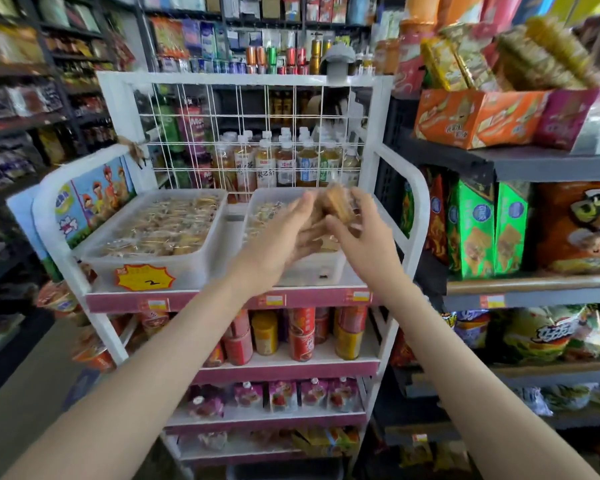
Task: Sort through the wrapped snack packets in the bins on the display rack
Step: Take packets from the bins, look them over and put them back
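Both forearms reach in from 6 o'clock and meet over the right bin [321, 271]. The left hand [284, 237] is spread, fingers straight and apart, w/ nothing clamped in it. Whether its tips touch anything is lost in blur. Just at its 1 o'clock the right hand [359, 230] has its fingers curled up round a brownish snack packet [338, 202], held above the bin, not in it (blur hides the wrapper's detail).

At 9 o'clock from the hands sits the left bin [205, 263], filled w/ packets lying in fairly even rows, a yellow price tag [142, 277] on its front wall. Beyond, at 12 o'clock, is the wire grid [257, 116] of the display rack [118, 84], w/ bottles [284, 164] behind it.

Judgement: sorting is underway, prob. mid-task. One packet is out and in hand, and the left bin looks orderly. The right bin's contents are mostly hidden by the hands, so I can't tell how much is left there.
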